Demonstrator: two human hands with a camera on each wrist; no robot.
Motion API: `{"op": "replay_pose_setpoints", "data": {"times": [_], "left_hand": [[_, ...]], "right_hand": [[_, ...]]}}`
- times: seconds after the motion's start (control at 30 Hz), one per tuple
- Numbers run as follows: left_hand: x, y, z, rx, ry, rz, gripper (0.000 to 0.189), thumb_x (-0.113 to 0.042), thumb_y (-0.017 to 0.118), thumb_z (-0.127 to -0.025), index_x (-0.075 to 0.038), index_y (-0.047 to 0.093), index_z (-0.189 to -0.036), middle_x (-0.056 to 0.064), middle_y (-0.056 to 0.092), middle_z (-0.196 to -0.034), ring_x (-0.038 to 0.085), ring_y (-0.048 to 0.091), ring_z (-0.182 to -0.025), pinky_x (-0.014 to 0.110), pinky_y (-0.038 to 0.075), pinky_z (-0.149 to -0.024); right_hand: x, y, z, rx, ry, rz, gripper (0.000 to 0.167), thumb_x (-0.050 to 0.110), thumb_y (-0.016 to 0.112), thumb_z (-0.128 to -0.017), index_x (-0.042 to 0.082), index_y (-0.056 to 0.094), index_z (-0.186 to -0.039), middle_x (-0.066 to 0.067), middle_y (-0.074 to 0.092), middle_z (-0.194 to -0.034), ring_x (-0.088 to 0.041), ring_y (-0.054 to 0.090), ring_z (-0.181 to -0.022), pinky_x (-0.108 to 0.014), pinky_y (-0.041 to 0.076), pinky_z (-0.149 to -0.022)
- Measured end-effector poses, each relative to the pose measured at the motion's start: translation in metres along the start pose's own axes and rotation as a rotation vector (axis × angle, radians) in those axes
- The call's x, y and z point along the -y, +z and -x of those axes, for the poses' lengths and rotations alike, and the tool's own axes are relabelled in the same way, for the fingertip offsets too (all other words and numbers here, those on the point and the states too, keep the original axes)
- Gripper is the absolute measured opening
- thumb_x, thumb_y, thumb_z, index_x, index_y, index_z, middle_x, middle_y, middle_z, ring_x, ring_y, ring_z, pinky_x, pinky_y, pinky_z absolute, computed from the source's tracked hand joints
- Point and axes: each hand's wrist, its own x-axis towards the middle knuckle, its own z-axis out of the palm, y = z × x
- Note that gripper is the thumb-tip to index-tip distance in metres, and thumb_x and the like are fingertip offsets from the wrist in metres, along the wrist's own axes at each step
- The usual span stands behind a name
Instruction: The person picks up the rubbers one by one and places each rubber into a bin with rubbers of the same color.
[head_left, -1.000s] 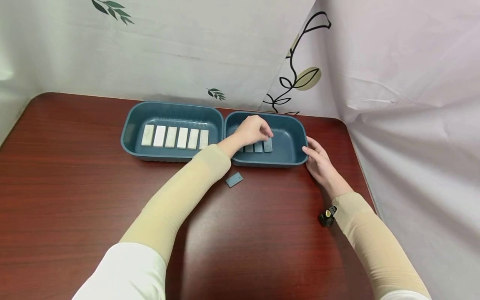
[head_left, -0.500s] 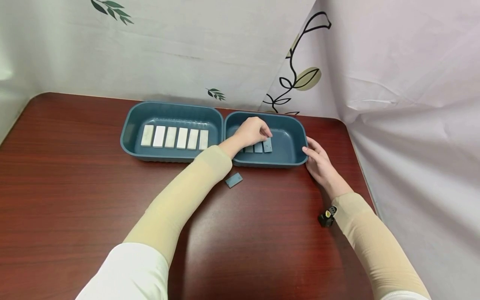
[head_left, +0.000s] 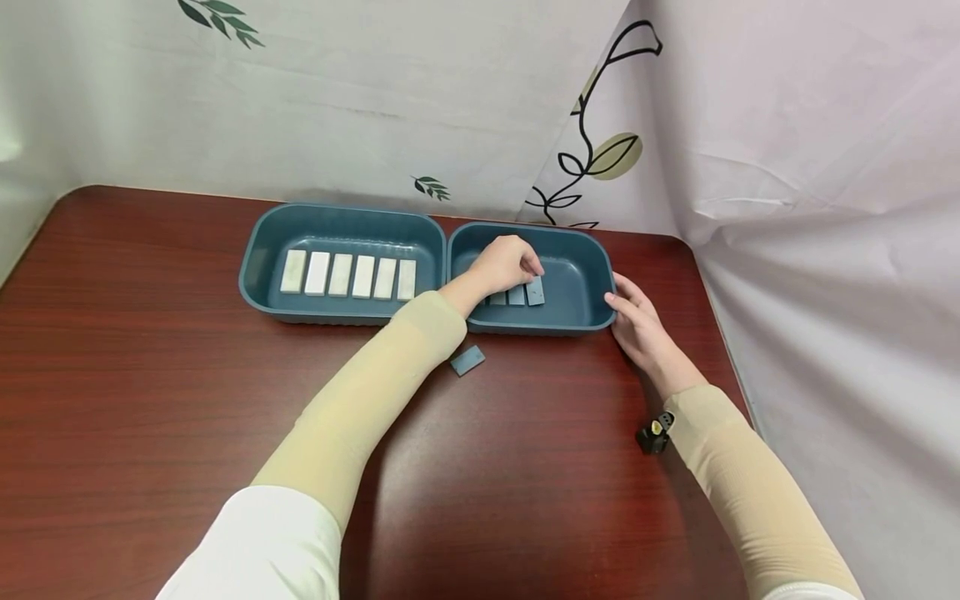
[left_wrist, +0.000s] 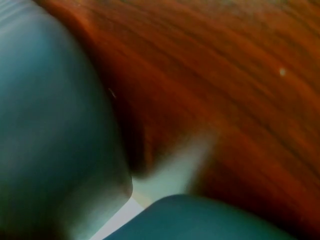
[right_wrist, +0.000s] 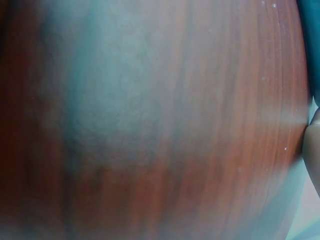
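Observation:
In the head view my left hand (head_left: 504, 263) reaches into the right-hand blue bin (head_left: 570, 325). Its curled fingers pinch the upper end of a grey-blue tile (head_left: 536, 292) that lies last in a short row. Beside that tile lies another grey-blue tile (head_left: 517, 296); the rest of the row is partly hidden by the hand and wrist. My right hand (head_left: 640, 327) grips the bin's right end, thumb over the rim and fingers along the outside. A loose grey-blue tile (head_left: 468, 360) lies on the table in front of the bin.
A second blue bin (head_left: 337, 315) stands against the left end of the first, with several white tiles (head_left: 341, 275) in a row inside. Both sit on a dark red wooden table (head_left: 187, 400), close to a white curtain (head_left: 337, 100) behind.
My left forearm has shifted slightly to the right, while the left hand stays at the same tile. The right hand and the loose tile stay in place.

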Motion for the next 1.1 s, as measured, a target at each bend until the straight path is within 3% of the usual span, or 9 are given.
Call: {"op": "replay_pose_setpoints", "data": {"times": [0.43,0.8,1.1], "left_hand": [[-0.0014,0.0008,0.0008,0.003,-0.028,-0.006,0.016,-0.005,0.070,-0.102,-0.005,0.081,-0.114,0.011,0.079,-0.120,0.023,0.073,-0.112,0.034,0.058,-0.100],[0.0011,0.0032,-0.0010,0.065,0.005,-0.010,0.021,-0.007,0.078,-0.097,-0.005,0.080,-0.117,0.011,0.078,-0.120,0.023,0.072,-0.110,0.032,0.058,-0.098],[0.0011,0.0058,-0.0037,0.091,0.002,-0.075,0.028,-0.014,0.083,-0.094,-0.009,0.079,-0.121,0.007,0.075,-0.124,0.022,0.067,-0.113,0.033,0.055,-0.101]], "right_hand": [[-0.0002,-0.0002,0.0001,0.004,0.007,-0.004,0.033,0.004,0.046,-0.110,0.017,0.057,-0.138,0.006,0.066,-0.127,-0.008,0.066,-0.113,-0.020,0.051,-0.098],[0.0001,-0.0002,0.0006,0.007,0.002,0.000,0.033,0.003,0.045,-0.111,0.017,0.058,-0.137,0.006,0.066,-0.126,-0.008,0.066,-0.112,-0.020,0.051,-0.097],[-0.0001,0.0001,-0.0002,-0.001,0.002,-0.005,0.033,0.003,0.045,-0.111,0.018,0.060,-0.135,0.006,0.066,-0.125,-0.007,0.066,-0.112,-0.020,0.051,-0.097]]}}
